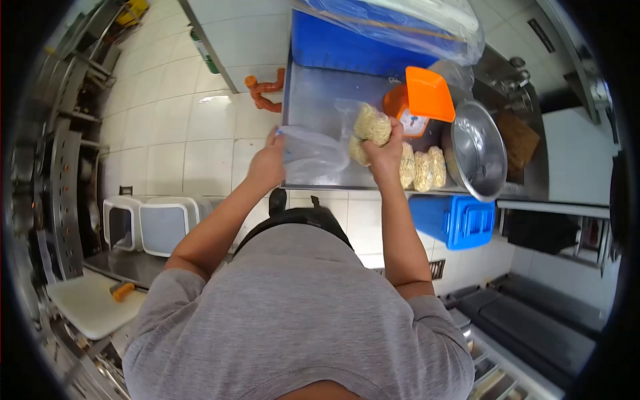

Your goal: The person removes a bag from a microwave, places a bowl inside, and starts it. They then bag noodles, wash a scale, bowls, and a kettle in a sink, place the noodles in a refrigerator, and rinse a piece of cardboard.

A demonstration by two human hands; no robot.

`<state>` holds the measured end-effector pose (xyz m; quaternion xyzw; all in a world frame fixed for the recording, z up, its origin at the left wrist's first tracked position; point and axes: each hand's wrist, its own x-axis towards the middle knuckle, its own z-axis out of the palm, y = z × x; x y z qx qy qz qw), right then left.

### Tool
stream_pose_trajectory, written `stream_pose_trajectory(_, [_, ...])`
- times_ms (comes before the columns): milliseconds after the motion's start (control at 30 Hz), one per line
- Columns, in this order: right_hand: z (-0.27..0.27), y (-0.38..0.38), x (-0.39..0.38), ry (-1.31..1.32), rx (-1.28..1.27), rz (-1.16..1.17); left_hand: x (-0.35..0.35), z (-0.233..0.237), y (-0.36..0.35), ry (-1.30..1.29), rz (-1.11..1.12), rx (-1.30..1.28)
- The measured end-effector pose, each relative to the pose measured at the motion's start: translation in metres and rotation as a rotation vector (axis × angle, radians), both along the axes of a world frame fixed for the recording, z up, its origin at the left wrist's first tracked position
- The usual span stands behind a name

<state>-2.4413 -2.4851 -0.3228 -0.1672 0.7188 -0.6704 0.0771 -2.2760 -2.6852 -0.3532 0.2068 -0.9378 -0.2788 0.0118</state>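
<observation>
My left hand point(267, 165) is closed on the rim of a clear plastic bag point(313, 157), which spreads over the near left part of the steel table point(323, 87). In my right hand point(387, 152) are small clear bags of pale yellow pieces point(371, 127), gripped between thumb and fingers just right of the plastic bag. What the pieces are, I cannot make out. More filled bags point(423, 170) stand beside my right wrist. Behind them is an orange kitchen scale point(395, 101) with a round dial and an orange pan point(430, 93) on top.
A large steel bowl point(479, 153) sits tilted at the right of the table. At the back stands a blue crate point(347, 43) with plastic sheeting over it. A lidded blue bin point(470, 223) is below the front edge. Orange pipe point(267, 93) shows at the left.
</observation>
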Motion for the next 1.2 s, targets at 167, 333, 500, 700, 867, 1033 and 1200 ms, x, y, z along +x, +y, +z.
stream_pose_trajectory(167, [-0.036,-0.030,0.058,0.188,0.504,0.190,-0.048,-0.024,0.011,-0.138,-0.189,0.260])
stream_pose_trajectory(333, [-0.082,-0.024,0.039,0.125,0.733,-0.042,-0.042,-0.029,0.008,-0.070,-0.302,0.182])
stream_pose_trajectory(500, [-0.092,-0.026,0.018,0.258,0.984,0.028,-0.055,-0.024,0.022,-0.098,-0.311,0.205])
stream_pose_trajectory(700, [-0.034,0.010,-0.014,0.210,0.993,-0.069,-0.062,-0.005,0.025,-0.172,-0.273,0.229])
stream_pose_trajectory(867, [-0.071,0.018,-0.032,0.270,1.440,-0.233,-0.060,-0.010,0.026,-0.123,-0.325,0.256])
stream_pose_trajectory(1033, [-0.086,0.073,-0.082,-0.199,0.869,0.098,-0.062,-0.020,0.025,-0.097,-0.281,0.226])
stream_pose_trajectory(1200, [-0.108,0.035,-0.051,0.527,1.474,-0.230,-0.064,-0.019,0.027,-0.136,-0.282,0.248])
